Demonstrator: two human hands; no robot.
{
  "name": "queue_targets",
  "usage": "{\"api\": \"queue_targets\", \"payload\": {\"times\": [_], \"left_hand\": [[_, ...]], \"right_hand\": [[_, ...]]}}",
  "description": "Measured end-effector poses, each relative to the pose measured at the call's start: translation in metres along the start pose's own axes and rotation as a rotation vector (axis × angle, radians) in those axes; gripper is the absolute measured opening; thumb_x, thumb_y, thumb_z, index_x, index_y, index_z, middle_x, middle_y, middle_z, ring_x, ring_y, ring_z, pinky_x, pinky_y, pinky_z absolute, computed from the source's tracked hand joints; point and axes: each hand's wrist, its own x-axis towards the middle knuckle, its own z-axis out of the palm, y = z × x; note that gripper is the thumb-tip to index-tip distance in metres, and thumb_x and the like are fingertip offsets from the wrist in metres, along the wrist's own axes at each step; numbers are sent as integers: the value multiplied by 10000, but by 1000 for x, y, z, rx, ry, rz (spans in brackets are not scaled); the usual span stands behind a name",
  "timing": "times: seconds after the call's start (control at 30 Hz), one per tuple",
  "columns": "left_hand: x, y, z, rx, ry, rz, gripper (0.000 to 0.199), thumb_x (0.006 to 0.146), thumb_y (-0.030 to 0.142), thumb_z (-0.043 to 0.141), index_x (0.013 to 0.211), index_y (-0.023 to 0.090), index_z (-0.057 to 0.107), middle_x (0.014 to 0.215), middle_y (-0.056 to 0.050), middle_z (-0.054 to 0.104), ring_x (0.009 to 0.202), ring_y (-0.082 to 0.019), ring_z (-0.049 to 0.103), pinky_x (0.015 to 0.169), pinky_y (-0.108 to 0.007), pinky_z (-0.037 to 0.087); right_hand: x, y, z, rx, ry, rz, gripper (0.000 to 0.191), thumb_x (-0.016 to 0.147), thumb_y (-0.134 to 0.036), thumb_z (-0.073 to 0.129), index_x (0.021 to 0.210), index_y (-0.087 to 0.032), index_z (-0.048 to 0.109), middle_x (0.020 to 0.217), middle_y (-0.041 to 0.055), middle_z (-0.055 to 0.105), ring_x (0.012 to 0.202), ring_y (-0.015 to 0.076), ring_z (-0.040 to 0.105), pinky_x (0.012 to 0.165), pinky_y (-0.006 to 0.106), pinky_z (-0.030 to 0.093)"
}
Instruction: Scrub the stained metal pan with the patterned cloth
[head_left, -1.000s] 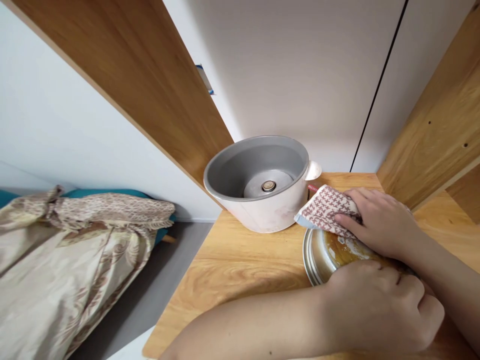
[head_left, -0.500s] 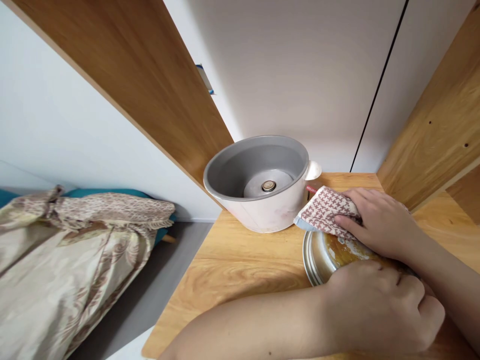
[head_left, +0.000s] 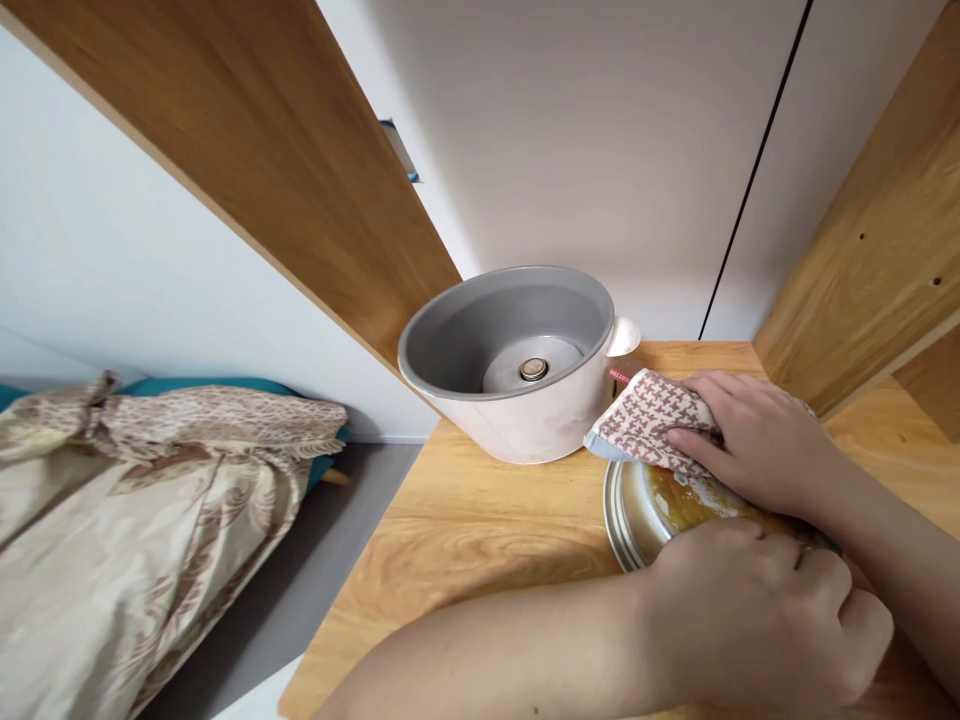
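Note:
A round metal lid (head_left: 641, 515) with a stepped silver rim lies on the wooden surface, its raised middle stained brown with pale patches. Over its near side is my left hand (head_left: 772, 610), fingers curled in on the lid; the exact spot they grip is hidden. My right hand (head_left: 765, 440) presses a folded red-and-white patterned cloth (head_left: 652, 415) against the lid's far side, thumb on the cloth. The cloth has a blue underside and a red tag. Left of the cloth stands a white rice cooker body (head_left: 525, 425), uncovered, with a grey inside and a round heating plate (head_left: 510, 370).
The wooden tabletop (head_left: 405, 530) ends on the left above a grey floor (head_left: 300, 560). A patterned, fringed cover (head_left: 150, 520) lies over teal furniture at the left. White panels (head_left: 600, 150) and wooden posts (head_left: 225, 150) rise behind and at the right.
The view has shifted slightly, and the cooker sits a little further left in it. Both hands, the cloth and the lid stay nearly in place.

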Motion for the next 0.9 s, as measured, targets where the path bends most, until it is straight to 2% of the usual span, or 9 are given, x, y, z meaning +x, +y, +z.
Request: {"api": "queue_targets", "payload": {"times": [0.23, 0.3, 0.4, 0.5, 0.63, 0.8, 0.9], "left_hand": [[0, 2, -1, -26, -28, -52, 249, 829, 94, 508, 639, 206, 394, 621, 16, 326, 519, -108, 353, 498, -306, 124], [1, 3, -5, -33, -75, -82, 253, 838, 105, 516, 641, 207, 393, 625, 14, 324, 527, -111, 350, 505, -313, 122], [1, 1, -10, -45, -171, -56, 252, 852, 135, 566, 672, 211, 405, 650, 18, 343, 545, -114, 354, 510, -311, 156], [2, 0, -12, -64, -211, -48, 250, 850, 156, 595, 686, 212, 414, 662, 22, 354, 552, -115, 362, 512, -307, 181], [2, 1, -9, -48, -160, -54, 240, 847, 145, 566, 673, 209, 413, 655, 20, 348, 539, -114, 367, 510, -306, 174], [0, 1, -4, -30, -123, -46, 250, 836, 136, 573, 666, 207, 404, 646, 17, 353, 535, -114, 371, 518, -314, 169], [-1, 0, -3, -32, -98, -26, 239, 850, 131, 556, 678, 207, 408, 652, 19, 354, 537, -114, 382, 524, -308, 158]], "right_hand": [[1, 0, 0, -3, -13, -5, 400, 1031, -562, 457, 1095, -206, 628, 1096, 111, 728, 987, 310, 670, 813, 428, 461], [2, 0, 0, -1, -7, -6, 392, 1026, -563, 462, 1083, -211, 627, 1095, 110, 727, 995, 311, 665, 807, 419, 452], [2, 2, 1, 7, 0, -9, 394, 1019, -576, 465, 1038, -214, 617, 1046, 102, 724, 956, 308, 659, 791, 411, 443], [3, 3, 1, 10, 3, -9, 394, 1015, -583, 468, 1009, -215, 610, 1015, 99, 721, 937, 302, 657, 785, 405, 438], [3, 1, 0, 4, -7, 25, 384, 1009, -574, 477, 1037, -214, 607, 1051, 92, 724, 962, 306, 662, 784, 407, 435], [3, -2, 0, -31, -29, 141, 395, 997, -603, 485, 972, -224, 596, 986, 76, 721, 903, 300, 669, 716, 393, 421], [2, 0, 0, -11, -14, 97, 406, 1013, -580, 479, 1048, -207, 635, 1028, 95, 730, 958, 313, 673, 771, 419, 453]]}}
